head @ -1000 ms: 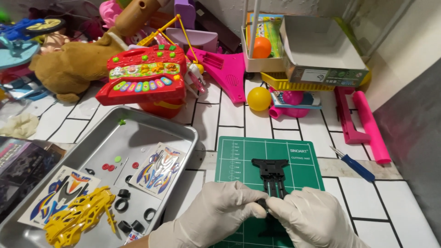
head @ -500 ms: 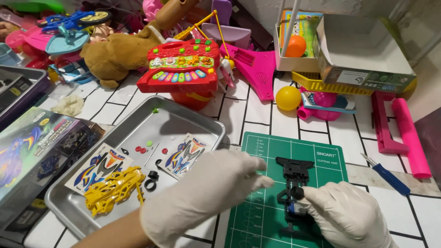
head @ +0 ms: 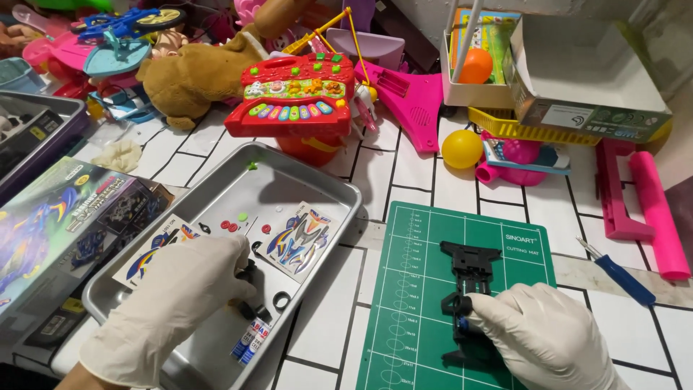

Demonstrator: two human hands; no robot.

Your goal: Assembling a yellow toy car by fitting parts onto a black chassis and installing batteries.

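Both my hands wear white gloves. My right hand [head: 545, 338] rests on a black toy-car chassis [head: 468, 278] that lies on the green cutting mat [head: 419, 303], fingers closed around its near end. My left hand [head: 177, 300] reaches into the metal tray [head: 317, 170], fingertips down among small black tyres [head: 280, 300] and other black parts. Whether it grips one is hidden by the fingers. Sticker sheets [head: 297, 238] and small red and green pieces [head: 231, 225] lie in the tray beside it. A small tube [head: 250, 341] lies near the tray's front.
A printed kit box [head: 50, 231] lies left of the tray. A blue-handled screwdriver [head: 619, 273] lies right of the mat. Behind are a red toy keyboard [head: 292, 101], a brown plush toy [head: 195, 76], a yellow ball [head: 462, 148], pink toys [head: 653, 209] and cardboard boxes [head: 577, 72].
My left hand left the chassis and moved left into the tray. My right hand stayed on the chassis. The view shifted left, bringing the kit box into sight.
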